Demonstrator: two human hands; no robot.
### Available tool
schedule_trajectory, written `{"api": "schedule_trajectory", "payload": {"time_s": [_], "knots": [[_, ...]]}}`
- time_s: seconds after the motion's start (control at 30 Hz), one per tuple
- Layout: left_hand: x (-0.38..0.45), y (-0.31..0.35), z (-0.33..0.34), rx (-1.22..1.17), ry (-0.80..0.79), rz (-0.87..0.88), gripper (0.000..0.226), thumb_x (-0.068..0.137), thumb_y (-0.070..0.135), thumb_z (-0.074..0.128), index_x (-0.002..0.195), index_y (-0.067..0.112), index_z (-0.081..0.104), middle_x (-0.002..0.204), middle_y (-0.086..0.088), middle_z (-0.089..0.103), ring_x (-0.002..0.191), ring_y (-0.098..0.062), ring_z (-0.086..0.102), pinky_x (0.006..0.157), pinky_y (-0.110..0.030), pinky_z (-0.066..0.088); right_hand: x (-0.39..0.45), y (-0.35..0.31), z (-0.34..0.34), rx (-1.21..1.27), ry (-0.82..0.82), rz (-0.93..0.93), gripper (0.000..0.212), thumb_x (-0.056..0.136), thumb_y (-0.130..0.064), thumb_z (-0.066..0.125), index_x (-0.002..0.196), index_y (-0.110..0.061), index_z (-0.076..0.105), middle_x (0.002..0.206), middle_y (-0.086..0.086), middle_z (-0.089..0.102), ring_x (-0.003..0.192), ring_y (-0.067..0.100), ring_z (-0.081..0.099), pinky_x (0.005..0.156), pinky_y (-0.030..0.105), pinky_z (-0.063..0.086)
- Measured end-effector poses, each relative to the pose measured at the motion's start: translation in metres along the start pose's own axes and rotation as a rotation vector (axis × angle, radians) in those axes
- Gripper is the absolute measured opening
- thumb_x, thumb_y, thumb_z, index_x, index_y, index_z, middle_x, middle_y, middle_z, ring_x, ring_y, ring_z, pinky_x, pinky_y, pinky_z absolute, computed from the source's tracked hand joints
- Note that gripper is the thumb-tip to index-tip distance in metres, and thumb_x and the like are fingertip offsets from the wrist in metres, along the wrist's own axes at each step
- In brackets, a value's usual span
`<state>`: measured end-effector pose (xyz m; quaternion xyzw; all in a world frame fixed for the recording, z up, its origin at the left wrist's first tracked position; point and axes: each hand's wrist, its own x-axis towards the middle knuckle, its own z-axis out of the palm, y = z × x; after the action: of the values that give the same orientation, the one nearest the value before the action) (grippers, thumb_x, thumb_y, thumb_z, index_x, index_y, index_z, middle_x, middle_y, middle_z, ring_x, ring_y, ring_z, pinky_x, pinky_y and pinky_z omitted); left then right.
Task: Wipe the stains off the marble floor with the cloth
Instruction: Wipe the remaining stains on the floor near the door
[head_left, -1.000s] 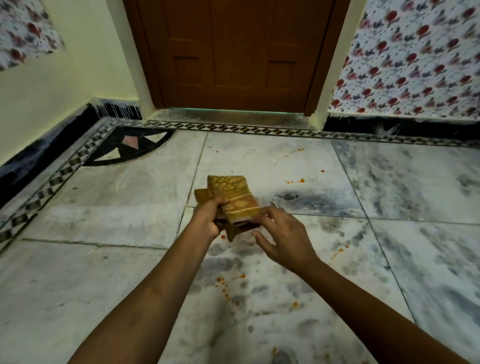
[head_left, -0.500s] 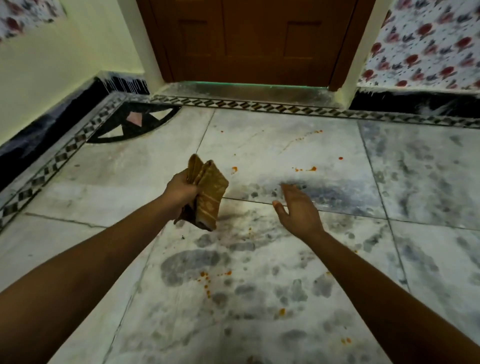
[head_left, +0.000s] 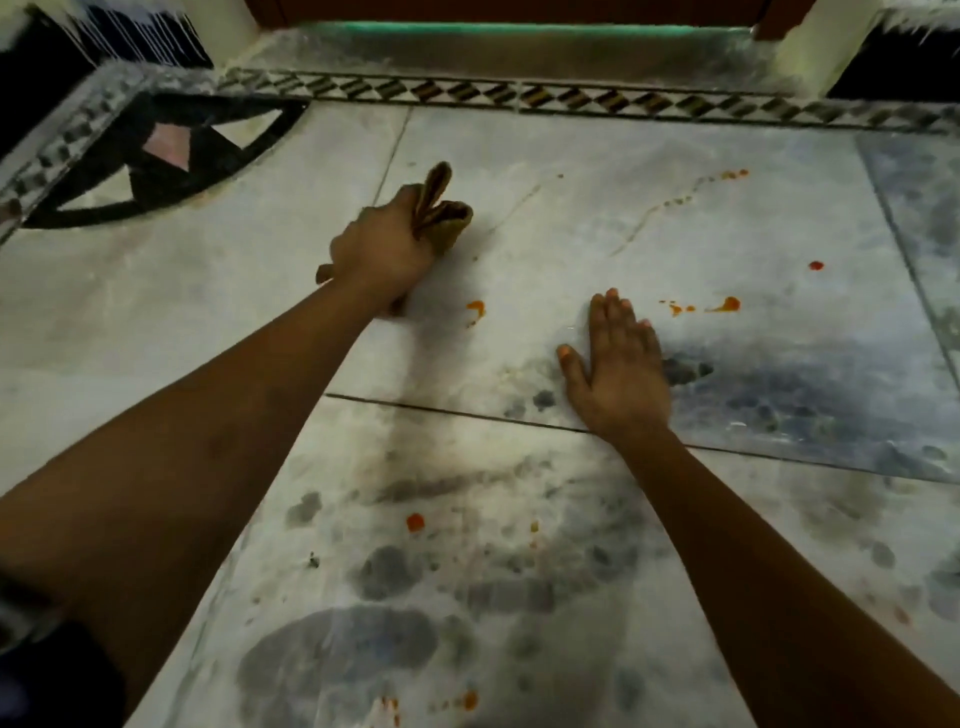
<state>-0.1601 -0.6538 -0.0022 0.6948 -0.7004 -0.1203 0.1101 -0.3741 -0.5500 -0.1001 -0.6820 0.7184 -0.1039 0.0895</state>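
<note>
My left hand (head_left: 387, 249) grips a folded brown-yellow cloth (head_left: 441, 210), low over the marble floor (head_left: 571, 218); the cloth's folds stick up past my fingers. My right hand (head_left: 615, 364) lies flat on the floor, fingers straight and pointing away from me. Orange-red stains dot the marble: one (head_left: 475, 309) just right of my left wrist, a smear (head_left: 724, 305) beyond my right fingertips, a dot (head_left: 815, 266) farther right, a faint trail (head_left: 727, 175) toward the door, and spots (head_left: 414, 521) between my forearms.
A patterned border strip (head_left: 571, 98) and the door threshold (head_left: 493, 49) run along the far side. A black inlaid corner motif (head_left: 156, 161) lies at far left. Dark wall skirting (head_left: 893, 62) stands at the back right. More orange spots (head_left: 470, 699) sit near the bottom edge.
The camera has dropped closer to the floor. My left hand carried the cloth down and forward; my right hand, which let go of the cloth earlier, now rests flat on the marble.
</note>
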Motion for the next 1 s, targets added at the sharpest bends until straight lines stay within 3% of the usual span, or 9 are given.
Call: {"api": "schedule_trajectory", "payload": {"time_s": [0.17,0.23,0.33,0.43,0.53,0.63,0.8,0.87,1.0], "knots": [[0.006,-0.013,0.026,0.393,-0.082,0.241,0.061,0.085,0.066,0.032,0.122,0.027,0.060,0.129,-0.010,0.052,0.121,-0.031,0.037,0.095,-0.044,0.025,0.001,0.001,0.001,-0.016,0.029,-0.005,0.079,0.087,-0.054,0.009,0.148,-0.005,0.014,0.156,0.014,0.012,0.144,0.026,0.011,0.116,0.037,0.001],[0.006,-0.030,0.038,0.365,-0.124,0.324,0.074,0.078,0.071,0.020,0.137,0.034,0.043,0.151,-0.003,0.031,0.138,-0.026,0.022,0.106,-0.049,0.015,0.001,0.000,0.001,-0.010,0.022,0.009,0.076,0.088,-0.053,0.013,0.148,-0.004,0.017,0.155,0.015,0.015,0.144,0.027,0.015,0.116,0.037,0.003],[0.014,-0.047,0.058,0.243,-0.130,0.239,0.075,0.079,0.069,0.010,0.147,0.038,0.012,0.159,0.004,0.005,0.146,-0.019,0.002,0.113,-0.051,0.003,0.000,-0.001,0.000,-0.013,0.037,0.020,0.074,0.090,-0.051,0.018,0.147,-0.004,0.021,0.154,0.015,0.019,0.143,0.027,0.018,0.115,0.036,0.004],[0.059,-0.043,0.063,0.202,-0.051,0.045,0.063,0.093,0.061,0.023,0.148,0.035,0.009,0.159,0.001,0.003,0.146,-0.022,0.002,0.113,-0.050,0.001,0.000,-0.002,0.000,-0.015,0.034,0.030,0.073,0.090,-0.050,0.021,0.147,-0.004,0.022,0.154,0.014,0.020,0.142,0.026,0.020,0.115,0.035,0.004],[0.124,-0.022,0.061,0.158,-0.114,-0.076,0.063,0.094,0.059,0.023,0.149,0.033,0.007,0.159,-0.002,-0.002,0.146,-0.025,-0.001,0.114,-0.051,0.000,0.000,-0.002,0.000,-0.022,0.039,0.046,0.072,0.090,-0.049,0.023,0.147,-0.005,0.022,0.154,0.014,0.021,0.142,0.026,0.021,0.115,0.036,0.005],[0.143,0.017,0.068,0.203,-0.210,0.054,0.070,0.090,0.066,0.023,0.150,0.031,0.010,0.159,-0.002,0.001,0.145,-0.025,0.000,0.114,-0.050,0.000,0.001,-0.003,0.000,-0.030,0.032,0.048,0.071,0.090,-0.048,0.025,0.146,-0.004,0.024,0.153,0.015,0.022,0.142,0.026,0.022,0.115,0.037,0.007],[0.045,0.007,0.072,0.220,-0.155,0.385,0.079,0.077,0.072,0.016,0.147,0.036,0.019,0.157,0.004,0.015,0.145,-0.017,0.008,0.114,-0.045,0.002,0.001,-0.004,-0.002,-0.033,0.019,0.050,0.071,0.090,-0.047,0.026,0.146,-0.004,0.024,0.154,0.014,0.021,0.142,0.027,0.022,0.115,0.037,0.008],[0.029,-0.023,0.063,0.220,-0.153,0.359,0.078,0.076,0.071,0.015,0.146,0.038,0.022,0.157,0.004,0.016,0.145,-0.018,0.010,0.114,-0.045,0.003,0.001,-0.003,-0.002,-0.029,0.010,0.049,0.071,0.091,-0.047,0.026,0.146,-0.004,0.024,0.154,0.015,0.020,0.142,0.027,0.021,0.115,0.038,0.008],[0.103,-0.034,0.055,0.222,-0.155,0.094,0.066,0.090,0.065,0.025,0.148,0.036,0.013,0.159,0.003,0.004,0.146,-0.021,0.003,0.114,-0.050,0.003,0.000,-0.003,-0.002,-0.020,0.026,0.051,0.071,0.091,-0.048,0.025,0.146,-0.004,0.023,0.154,0.014,0.020,0.142,0.026,0.020,0.115,0.037,0.007]]}}
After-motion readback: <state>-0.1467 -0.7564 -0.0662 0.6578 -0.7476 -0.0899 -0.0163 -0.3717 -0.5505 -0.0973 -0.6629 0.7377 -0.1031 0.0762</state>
